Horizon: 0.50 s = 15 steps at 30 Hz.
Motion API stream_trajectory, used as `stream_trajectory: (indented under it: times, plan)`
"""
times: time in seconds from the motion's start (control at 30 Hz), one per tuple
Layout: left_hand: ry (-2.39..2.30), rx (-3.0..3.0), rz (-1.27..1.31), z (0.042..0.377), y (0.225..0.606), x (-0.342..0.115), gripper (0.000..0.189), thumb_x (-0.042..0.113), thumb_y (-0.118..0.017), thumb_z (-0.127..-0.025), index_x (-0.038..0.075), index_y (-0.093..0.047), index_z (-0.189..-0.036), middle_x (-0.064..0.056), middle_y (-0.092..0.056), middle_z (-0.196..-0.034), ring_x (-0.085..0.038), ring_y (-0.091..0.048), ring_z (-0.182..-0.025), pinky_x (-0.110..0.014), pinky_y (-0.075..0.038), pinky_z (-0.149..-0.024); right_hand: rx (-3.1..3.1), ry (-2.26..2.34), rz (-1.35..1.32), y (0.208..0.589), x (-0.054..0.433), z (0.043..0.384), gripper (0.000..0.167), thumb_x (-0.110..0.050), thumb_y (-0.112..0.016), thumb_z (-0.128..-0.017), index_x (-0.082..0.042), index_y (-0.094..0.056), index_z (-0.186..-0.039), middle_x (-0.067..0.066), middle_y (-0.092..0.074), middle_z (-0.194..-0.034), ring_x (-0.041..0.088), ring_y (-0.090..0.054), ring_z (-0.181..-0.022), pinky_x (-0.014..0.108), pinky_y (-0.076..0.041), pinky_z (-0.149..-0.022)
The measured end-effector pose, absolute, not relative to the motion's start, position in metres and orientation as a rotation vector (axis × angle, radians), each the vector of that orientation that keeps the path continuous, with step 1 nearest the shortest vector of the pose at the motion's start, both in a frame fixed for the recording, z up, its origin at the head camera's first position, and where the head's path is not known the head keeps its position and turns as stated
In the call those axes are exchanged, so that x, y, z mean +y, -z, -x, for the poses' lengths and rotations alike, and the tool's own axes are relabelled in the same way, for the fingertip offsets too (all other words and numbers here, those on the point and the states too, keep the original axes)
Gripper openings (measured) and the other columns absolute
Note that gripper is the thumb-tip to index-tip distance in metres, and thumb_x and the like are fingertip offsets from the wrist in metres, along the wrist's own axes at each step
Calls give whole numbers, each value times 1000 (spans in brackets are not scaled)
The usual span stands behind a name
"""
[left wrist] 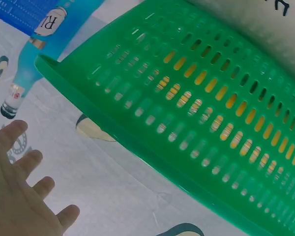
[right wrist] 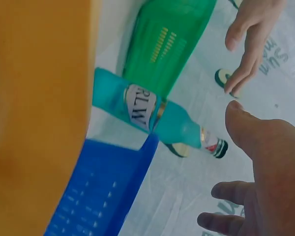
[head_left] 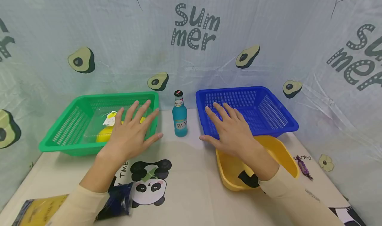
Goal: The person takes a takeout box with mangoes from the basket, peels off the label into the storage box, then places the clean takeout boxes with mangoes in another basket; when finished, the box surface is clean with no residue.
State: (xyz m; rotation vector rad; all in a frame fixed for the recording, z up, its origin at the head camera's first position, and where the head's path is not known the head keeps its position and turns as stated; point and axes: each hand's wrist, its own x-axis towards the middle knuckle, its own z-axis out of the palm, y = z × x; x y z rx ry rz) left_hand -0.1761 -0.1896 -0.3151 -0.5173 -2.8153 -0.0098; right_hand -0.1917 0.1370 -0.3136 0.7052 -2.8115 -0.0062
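Note:
My left hand (head_left: 128, 133) hovers with fingers spread over the front right part of a green basket (head_left: 77, 149). Inside that basket lies a clear plastic box (head_left: 92, 126) with something yellow (head_left: 104, 134) and a white tag (head_left: 109, 120). Fingers also spread, my right hand (head_left: 231, 130) is held above the yellow basin (head_left: 228, 173) and the near left side of a blue basket (head_left: 277, 126). Between the baskets stands an upright bottle (head_left: 180, 118) of blue drink with a dark cap; neither hand touches it. Both hands hold nothing.
A yellow packet (head_left: 41, 209) and a dark blue packet (head_left: 117, 201) lie at the front left, partly behind my left sleeve. A purple wrapped candy (head_left: 304, 168) is right of the basin. Some black thing (head_left: 249, 179) shows inside the basin. A printed curtain (head_left: 125, 37) hangs behind.

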Motion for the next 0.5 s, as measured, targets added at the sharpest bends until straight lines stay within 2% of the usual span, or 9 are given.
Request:
stream_trajectory:
  times: [0.3,0.5]
  plan:
    - [54,-2833,494,172,315,-209,78,64,-55,-98,25,-33,-162,-10,-17,-171,-43,-11,-155,-73,-12,-115,-2806,-24,-798,313,113,190,91,-76,-48,-94,-24,-26,-165,11,-28,-168,41,-25,-154,62,-27,-119]
    - [75,-2868,455,167,317,-221,79,67,-51,-99,25,-32,-163,-12,-17,-171,-45,-11,-154,-74,-11,-114,-2763,-49,-861,313,100,186,87,-73,-50,-95,-23,-32,-163,10,-34,-165,40,-31,-151,61,-34,-116]
